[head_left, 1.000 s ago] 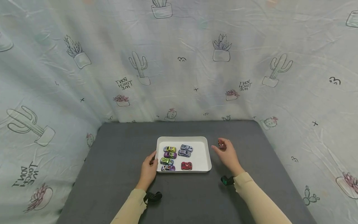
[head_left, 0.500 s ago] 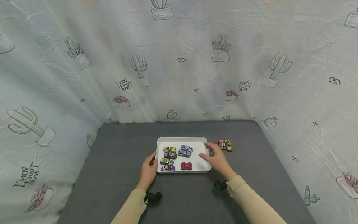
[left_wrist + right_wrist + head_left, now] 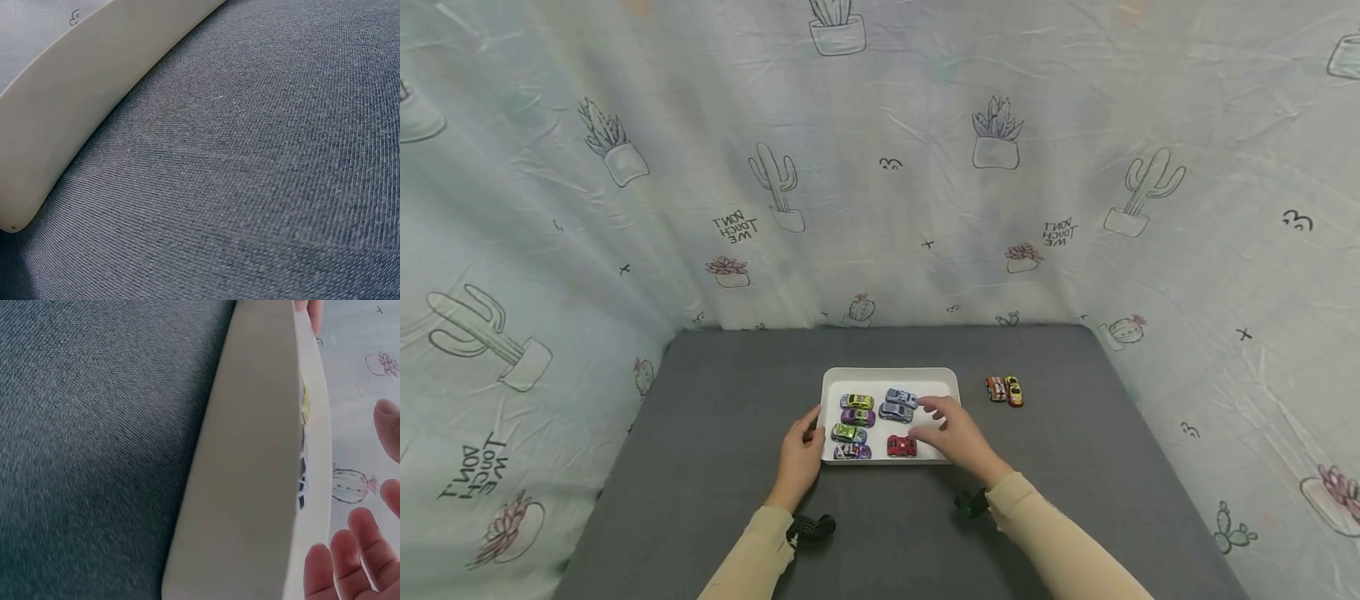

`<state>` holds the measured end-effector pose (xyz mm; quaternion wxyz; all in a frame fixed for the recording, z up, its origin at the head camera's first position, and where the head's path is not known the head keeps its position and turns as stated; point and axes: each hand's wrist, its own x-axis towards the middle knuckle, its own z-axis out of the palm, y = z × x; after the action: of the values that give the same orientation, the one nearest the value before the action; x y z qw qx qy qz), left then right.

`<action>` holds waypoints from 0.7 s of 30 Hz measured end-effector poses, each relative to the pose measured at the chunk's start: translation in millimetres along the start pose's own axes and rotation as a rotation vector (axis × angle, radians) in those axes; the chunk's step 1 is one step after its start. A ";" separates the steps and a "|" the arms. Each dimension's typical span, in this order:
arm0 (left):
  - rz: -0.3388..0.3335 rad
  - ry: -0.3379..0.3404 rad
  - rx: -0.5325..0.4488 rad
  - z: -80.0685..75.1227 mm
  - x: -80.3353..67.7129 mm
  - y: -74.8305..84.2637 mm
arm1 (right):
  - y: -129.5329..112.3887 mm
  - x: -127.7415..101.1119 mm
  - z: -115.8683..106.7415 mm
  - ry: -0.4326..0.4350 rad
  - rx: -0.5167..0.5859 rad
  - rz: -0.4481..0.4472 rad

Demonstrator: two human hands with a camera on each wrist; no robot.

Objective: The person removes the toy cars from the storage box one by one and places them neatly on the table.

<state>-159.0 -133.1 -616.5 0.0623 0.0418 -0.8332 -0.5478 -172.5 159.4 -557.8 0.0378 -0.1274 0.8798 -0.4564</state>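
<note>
right hand [image 3: 953, 432] back over white tray [image 3: 942, 377], fingers loose, empty, nearing grey toy cars [image 3: 898, 404] | two cars [image 3: 1004, 390] parked outside | left hand [image 3: 800, 457] steadies tray edge, holding nothing

Grey fabric-covered table [image 3: 715, 433], woven texture seen close up in both wrist views. White tray [image 3: 889, 374] set near the middle, rounded corners, flat on the cloth. Seven toy cars held inside the tray, so not directly on the table. Two toy cars parked right of the tray, well apart from it, touching side by side: orange car [image 3: 996, 388] nearer the tray, yellow car [image 3: 1014, 391] outside. Table edged on the back and both sides by a pale cactus-print cloth [image 3: 880, 167].
</note>
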 end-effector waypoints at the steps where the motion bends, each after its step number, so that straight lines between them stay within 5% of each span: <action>1: -0.001 0.000 0.001 0.0 0.0 0.2 | 0.1 0.4 1.5 -0.007 -0.004 -0.005; 21: -0.006 0.000 -0.011 0.9 0.2 1.4 | 16.4 8.5 17.0 -0.095 -0.041 0.025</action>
<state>-159.3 -131.7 -615.6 0.0607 0.0440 -0.8302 -0.5525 -180.6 152.8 -580.5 0.0825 -0.1385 0.8876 -0.4314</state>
